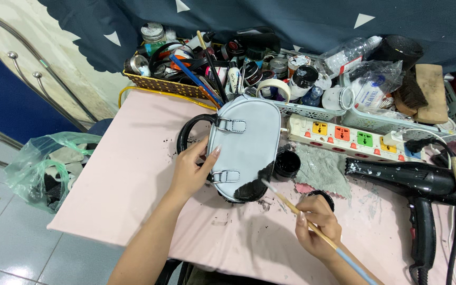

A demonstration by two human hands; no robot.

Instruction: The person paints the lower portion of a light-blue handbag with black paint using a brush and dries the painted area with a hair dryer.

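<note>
Pink counter against dark blue patterned curtain; black paint specks scattered over the surface.

Small pale grey leather handbag with black handles: lies flat at counter centre, handles toward the left, lower right corner already coated black.

Left hand: fingers curled against the bag's left edge beside the lower strap loop, thumb on top, pressing the bag steady.

Right hand: closed in a pen grip on a thin wooden paintbrush with blue end, bristle tip touching the black patch at the bag's lower right.

Step in hand, as judged: brushing black paint over the grey leather, early stage, most of the panel bare. Next stroke calls for a firm hold on the bag and a reloaded tip.

Open round jar of black paint: just right of the bag, on grey rag. Second black lid near the right hand.

Beyond: white power strip with coloured sockets, black hair dryer, woven basket of jars and tools.
</note>
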